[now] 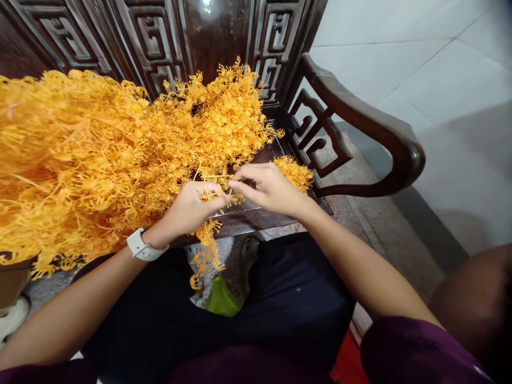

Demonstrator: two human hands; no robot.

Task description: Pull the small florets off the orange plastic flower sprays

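A yellow artificial flower sprig (208,240) hangs from my left hand (196,205), whose fingers are closed around its thin stems. Close beside it, my right hand (267,188) has thumb and forefinger pinched on a thin yellow stem (218,176) that stretches between both hands. The fingertips partly hide where the stems meet. Behind and to the left of my hands spreads a large heap of yellow artificial flowers (120,154). A smaller bunch of the same flowers (295,173) lies just past my right hand.
The flowers rest on a dark carved wooden bench (248,221) with a curved armrest (372,114) at the right. Something green (223,298) shows between my knees. A brown rounded shape (476,298) is at the right edge, and a cardboard box (14,285) at lower left.
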